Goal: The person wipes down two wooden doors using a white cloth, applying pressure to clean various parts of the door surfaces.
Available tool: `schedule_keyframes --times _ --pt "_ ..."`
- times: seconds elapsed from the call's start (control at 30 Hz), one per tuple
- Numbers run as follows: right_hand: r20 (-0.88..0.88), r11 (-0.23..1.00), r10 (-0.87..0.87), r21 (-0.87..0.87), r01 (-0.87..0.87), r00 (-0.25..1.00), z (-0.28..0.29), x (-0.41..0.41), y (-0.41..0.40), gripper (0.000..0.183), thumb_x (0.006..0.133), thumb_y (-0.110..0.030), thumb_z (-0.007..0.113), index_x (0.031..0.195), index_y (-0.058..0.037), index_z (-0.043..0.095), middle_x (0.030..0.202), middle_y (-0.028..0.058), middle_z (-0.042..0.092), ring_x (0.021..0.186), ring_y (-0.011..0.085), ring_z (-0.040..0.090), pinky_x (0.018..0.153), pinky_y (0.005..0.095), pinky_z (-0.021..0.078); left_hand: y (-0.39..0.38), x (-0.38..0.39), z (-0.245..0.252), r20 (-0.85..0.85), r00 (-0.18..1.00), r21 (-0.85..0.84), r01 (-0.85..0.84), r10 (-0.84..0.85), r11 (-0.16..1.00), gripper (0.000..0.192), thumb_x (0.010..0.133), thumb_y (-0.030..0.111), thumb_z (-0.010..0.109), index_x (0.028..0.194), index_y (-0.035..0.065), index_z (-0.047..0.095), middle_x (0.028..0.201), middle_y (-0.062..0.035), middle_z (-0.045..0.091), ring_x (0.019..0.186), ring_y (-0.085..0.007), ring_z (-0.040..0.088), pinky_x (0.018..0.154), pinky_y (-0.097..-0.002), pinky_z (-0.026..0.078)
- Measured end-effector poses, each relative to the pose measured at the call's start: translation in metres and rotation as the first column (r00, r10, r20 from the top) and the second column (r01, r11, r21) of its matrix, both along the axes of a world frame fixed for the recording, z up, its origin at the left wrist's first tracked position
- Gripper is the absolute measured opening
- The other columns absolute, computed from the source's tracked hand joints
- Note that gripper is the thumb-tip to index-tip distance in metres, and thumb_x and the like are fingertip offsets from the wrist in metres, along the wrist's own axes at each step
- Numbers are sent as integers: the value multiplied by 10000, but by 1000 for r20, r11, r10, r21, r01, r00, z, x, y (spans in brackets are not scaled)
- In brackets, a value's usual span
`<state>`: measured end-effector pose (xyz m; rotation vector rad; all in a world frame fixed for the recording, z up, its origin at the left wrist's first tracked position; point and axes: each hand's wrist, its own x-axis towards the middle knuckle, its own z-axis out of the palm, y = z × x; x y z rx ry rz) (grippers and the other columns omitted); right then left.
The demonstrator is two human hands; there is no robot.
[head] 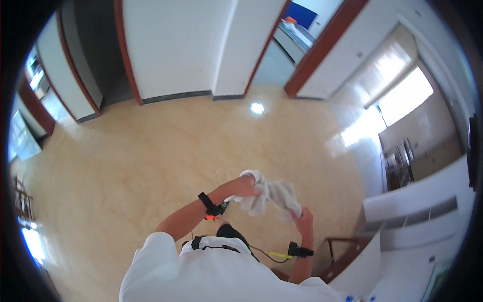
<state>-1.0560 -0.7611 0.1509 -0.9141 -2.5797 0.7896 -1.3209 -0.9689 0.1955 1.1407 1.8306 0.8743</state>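
Note:
My left hand (pixel 247 185) grips one end of a crumpled white and light grey cloth (pixel 268 196), part of which loops up over the hand and wrist. At the cloth's other end, lower and to the right, my right hand (pixel 303 221) holds a corner of it. The cloth hangs bunched between both hands above the tiled floor, its middle a little blurred. Black straps with small devices are around both wrists. A yellow strip (pixel 280 256) and a dark cable lie near my right wrist.
Beige glossy tiles (pixel 158 158) spread around me. A white cabinet (pixel 411 222) with compartments stands at the right, beside a brown wooden piece of furniture (pixel 349 258). Ahead are white walls and doorways with red-brown frames (pixel 320 45). A chair or rack (pixel 23 200) stands far left.

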Motion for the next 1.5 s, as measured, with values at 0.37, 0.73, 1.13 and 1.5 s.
schedule_keyframes --times 0.37,0.73,1.13,1.5 --pt "-303 987 154 99 -130 940 97 -191 92 305 648 -104 802 718 16 530 688 117 514 614 246 518 561 334 422 30 -193 -9 244 958 179 -196 149 964 434 783 118 624 1195 5 549 1144 -98 620 1028 -215 593 911 -309 454" --pt "-250 987 -26 150 66 968 92 -349 212 423 654 -61 757 976 -8 488 861 175 534 819 379 545 736 402 457 121 -339 -75 854 216 -216 -681 473 700 391 784 -38 579 1161 50 523 1067 -69 626 995 -196 620 895 -334 515" --pt "29 976 -215 33 214 976 110 -452 394 343 650 -50 727 938 -26 543 829 168 614 814 343 621 735 387 496 323 -502 -91 381 924 -68 -8 33 998 371 833 158 676 1183 85 574 1088 -24 624 985 -139 547 907 -306 442" --pt "-74 832 -541 -195 520 838 -16 -533 530 230 791 -153 714 937 -20 598 802 122 662 784 259 665 696 356 510 475 -613 3 686 722 134 -243 87 961 566 842 216 727 1321 55 472 1222 -36 561 1154 -152 515 988 -308 416"
